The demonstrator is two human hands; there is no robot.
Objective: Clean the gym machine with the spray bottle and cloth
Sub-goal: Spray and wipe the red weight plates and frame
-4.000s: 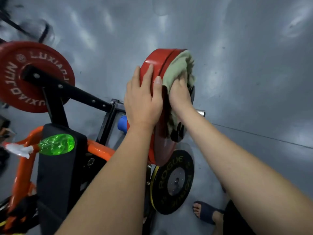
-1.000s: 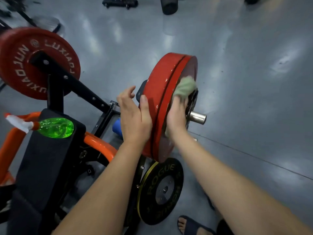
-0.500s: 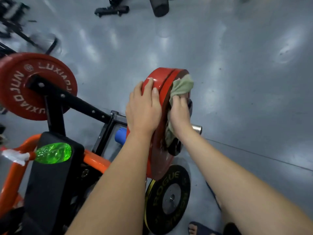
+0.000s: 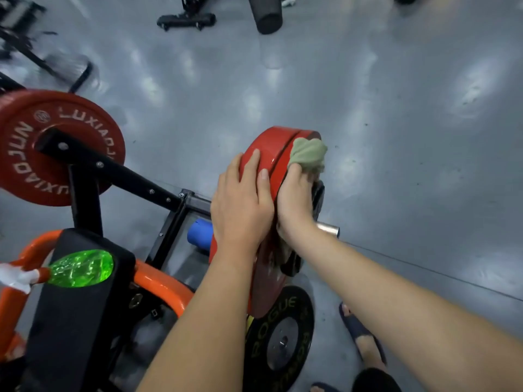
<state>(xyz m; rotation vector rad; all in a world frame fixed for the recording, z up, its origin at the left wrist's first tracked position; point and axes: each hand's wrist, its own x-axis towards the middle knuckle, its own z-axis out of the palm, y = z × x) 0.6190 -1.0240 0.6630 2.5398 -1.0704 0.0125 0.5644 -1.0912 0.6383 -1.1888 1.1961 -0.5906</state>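
A pair of red weight plates (image 4: 276, 149) hangs edge-on on the machine's steel sleeve (image 4: 329, 230). My left hand (image 4: 242, 206) lies flat over the plates' near rim, fingers straight, steadying it. My right hand (image 4: 295, 199) grips an olive green cloth (image 4: 308, 155) and presses it against the outer face near the top edge. The green spray bottle (image 4: 80, 267) with a white and orange nozzle lies on the black pad (image 4: 76, 315) at the lower left, away from both hands.
Another red plate (image 4: 36, 165) hangs on the black arm (image 4: 121, 176) at the left. A black Rogue plate (image 4: 280, 339) stands below the red pair. The orange frame (image 4: 161, 285), a blue roller end (image 4: 199, 233) and my sandalled foot (image 4: 359, 335) are close. Dark equipment (image 4: 185, 21) lies on the grey floor at the top.
My right hand has kept rubbing the cloth up and down the plate's outer face and now has it bunched near the top edge. My left hand stays on the rim.
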